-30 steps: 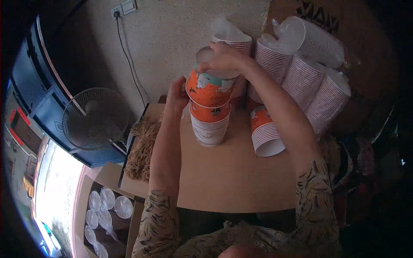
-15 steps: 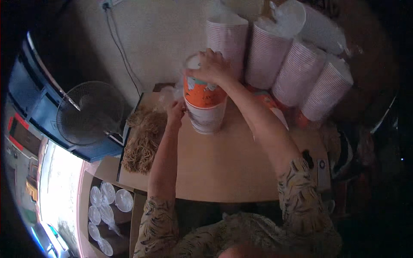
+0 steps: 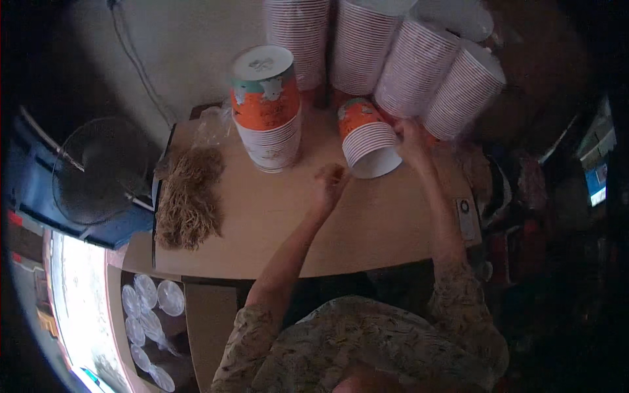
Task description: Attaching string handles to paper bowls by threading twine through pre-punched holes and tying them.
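Note:
An upright stack of upside-down paper buckets (image 3: 267, 108), orange and green with white rims, stands at the back left of the table. Right of it, a second, shorter stack of paper buckets (image 3: 363, 121) tilts with its white opening toward me. My right hand (image 3: 413, 143) is at this stack's right side, fingers bent against the rims. In front of the tilted stack is my left hand (image 3: 326, 188), off the buckets, its fingers curled closed. Something small and brownish shows at its fingers, too unclear to name.
Tall plastic-wrapped stacks of white-rimmed buckets (image 3: 419, 65) line the back right. A heap of tan stringy bands (image 3: 190, 200) lies on the table's (image 3: 262, 229) left side. Below left, an open carton (image 3: 203, 308) holds several clear round lids (image 3: 171, 298). A wire-mesh fan (image 3: 98, 170) stands left.
Both hands have left the upright stack and moved right. My right hand is now at the tilted stack, and my left hand is in front of it. The view has shifted too.

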The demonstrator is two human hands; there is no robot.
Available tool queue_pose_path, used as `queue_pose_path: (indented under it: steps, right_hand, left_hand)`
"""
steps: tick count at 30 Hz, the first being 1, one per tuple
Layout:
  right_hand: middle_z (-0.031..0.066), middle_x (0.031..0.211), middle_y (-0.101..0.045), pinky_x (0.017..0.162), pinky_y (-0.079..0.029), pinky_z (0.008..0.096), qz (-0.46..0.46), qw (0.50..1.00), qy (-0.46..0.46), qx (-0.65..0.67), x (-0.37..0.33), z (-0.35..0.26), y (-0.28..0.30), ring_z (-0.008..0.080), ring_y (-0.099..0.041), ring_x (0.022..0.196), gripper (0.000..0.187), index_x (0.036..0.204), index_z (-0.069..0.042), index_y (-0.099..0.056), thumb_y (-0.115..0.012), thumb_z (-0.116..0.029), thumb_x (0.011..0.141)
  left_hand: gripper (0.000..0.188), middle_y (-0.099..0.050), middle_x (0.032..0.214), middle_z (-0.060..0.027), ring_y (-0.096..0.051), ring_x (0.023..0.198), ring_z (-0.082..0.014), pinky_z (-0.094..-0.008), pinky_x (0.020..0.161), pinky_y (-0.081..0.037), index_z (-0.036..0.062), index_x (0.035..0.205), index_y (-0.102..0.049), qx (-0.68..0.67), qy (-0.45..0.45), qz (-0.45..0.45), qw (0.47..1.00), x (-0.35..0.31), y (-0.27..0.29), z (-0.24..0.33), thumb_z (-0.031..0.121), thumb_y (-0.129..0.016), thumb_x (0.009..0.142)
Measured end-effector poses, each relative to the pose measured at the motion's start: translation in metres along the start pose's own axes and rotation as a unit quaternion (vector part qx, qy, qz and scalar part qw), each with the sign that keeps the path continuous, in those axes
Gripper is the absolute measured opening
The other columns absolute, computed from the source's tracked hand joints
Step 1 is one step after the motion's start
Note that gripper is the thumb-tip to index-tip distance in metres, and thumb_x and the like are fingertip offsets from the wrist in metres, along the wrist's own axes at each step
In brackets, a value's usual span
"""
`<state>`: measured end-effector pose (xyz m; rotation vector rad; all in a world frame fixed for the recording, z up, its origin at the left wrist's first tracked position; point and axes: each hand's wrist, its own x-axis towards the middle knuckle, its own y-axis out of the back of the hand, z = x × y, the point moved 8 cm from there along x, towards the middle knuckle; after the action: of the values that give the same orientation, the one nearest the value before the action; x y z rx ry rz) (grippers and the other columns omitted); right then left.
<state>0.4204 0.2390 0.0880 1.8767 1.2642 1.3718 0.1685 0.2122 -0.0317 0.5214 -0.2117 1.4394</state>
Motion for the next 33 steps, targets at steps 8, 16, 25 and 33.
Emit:
queue_pose_path:
  steps: [8,16,25,33]
  right_hand:
    - [0.0161,0.091,-0.065,0.074,-0.051,0.0382,0.108,0.992,-0.044,0.041,-0.07,0.105,-0.054,0.0303,-0.063,0.08,0.022,0.107,-0.002,-0.062,-0.068,-0.019,0.093]
    - [0.0165,0.087,-0.067,0.076,-0.052,0.0403,0.115,0.988,-0.104,0.019,-0.084,0.082,-0.06,0.0322,-0.066,0.08,0.026,0.111,-0.005,-0.065,-0.067,-0.025,0.094]
    - [0.0136,0.107,-0.068,0.085,-0.052,0.0419,0.027,0.986,-0.073,0.147,-0.114,0.092,-0.065,0.027,-0.067,0.098,0.031,0.118,-0.003,-0.058,-0.068,-0.019,0.094]
    - [0.0162,0.149,-0.047,0.116,-0.037,0.0443,-0.142,0.8,-0.014,0.583,-0.182,-0.013,-0.022,0.0269,-0.048,0.136,0.115,0.152,0.002,-0.033,-0.094,-0.043,0.066]
  left_hand:
    - [0.017,-0.071,0.087,-0.0149,-0.07,0.08,-0.0344,-0.0445,0.071,-0.056,0.0062,0.106,-0.069,0.119,-0.034,0.07,0.99,0.005,-0.041,-0.014,0.011,-0.07,0.089]
    - [0.023,-0.07,0.097,-0.0179,-0.069,0.087,-0.036,-0.0458,0.076,-0.056,0.0058,0.107,-0.068,0.112,-0.024,0.077,0.99,0.005,-0.042,-0.023,0.009,-0.071,0.084]
    - [0.023,-0.067,0.106,-0.019,-0.067,0.089,-0.0325,-0.0413,0.076,-0.056,0.0004,0.106,-0.066,0.087,-0.101,0.081,0.988,-0.019,-0.037,0.027,0.004,-0.069,0.084]
    - [0.025,-0.067,0.096,-0.0145,-0.066,0.077,-0.0206,-0.0357,0.064,-0.056,0.0014,0.115,-0.057,-0.156,0.28,-0.04,0.946,-0.095,0.054,0.035,0.015,-0.061,0.095]
